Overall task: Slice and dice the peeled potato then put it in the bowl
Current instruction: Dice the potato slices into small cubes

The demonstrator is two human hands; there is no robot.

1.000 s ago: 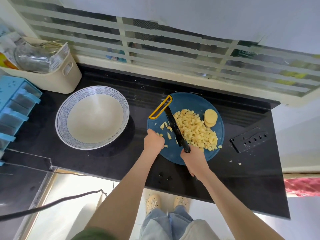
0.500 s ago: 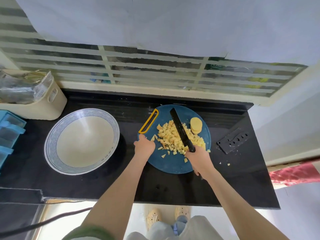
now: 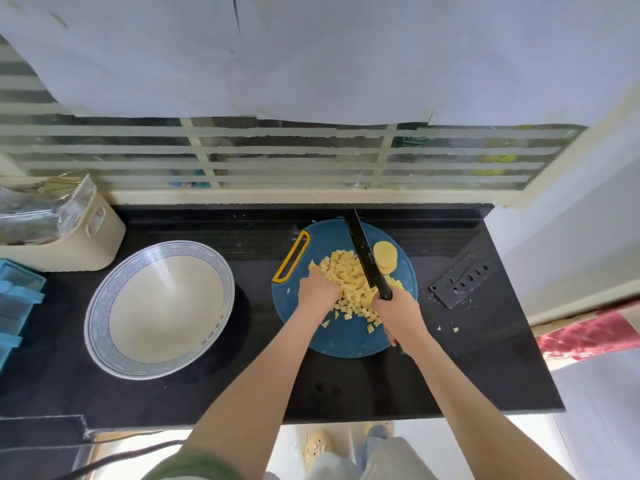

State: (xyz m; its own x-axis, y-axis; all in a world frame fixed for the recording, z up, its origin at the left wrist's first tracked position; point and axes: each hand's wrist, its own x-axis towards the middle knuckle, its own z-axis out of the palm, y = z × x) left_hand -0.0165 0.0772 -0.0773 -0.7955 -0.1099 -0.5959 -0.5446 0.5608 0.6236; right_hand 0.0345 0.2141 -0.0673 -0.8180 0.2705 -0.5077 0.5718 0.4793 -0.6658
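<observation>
- Whereas a second ago the knife [image 3: 365,254] lay left of the dice [image 3: 349,282], tip toward the yellow slot of the board [image 3: 346,337], it now stands on their right, between the dice and the uncut slices [image 3: 384,256].
- The left hand [image 3: 317,287], then at the board's left edge, now presses into the pile from the left. Its fingers bend down out of sight, so whether they grip any pieces cannot be told.
- The right hand [image 3: 396,310] is clamped round the knife's handle. The hands sit apart with the pile between them.
- Likely meaning: the dice are being herded together for a scoop to the bowl [image 3: 90,317], which stands empty left of the board on the tabletop [image 3: 346,386]. The slices are not yet diced.
- The knife's long axis runs from the handle near the person away and slightly left, its tip just past the board's far rim.
</observation>
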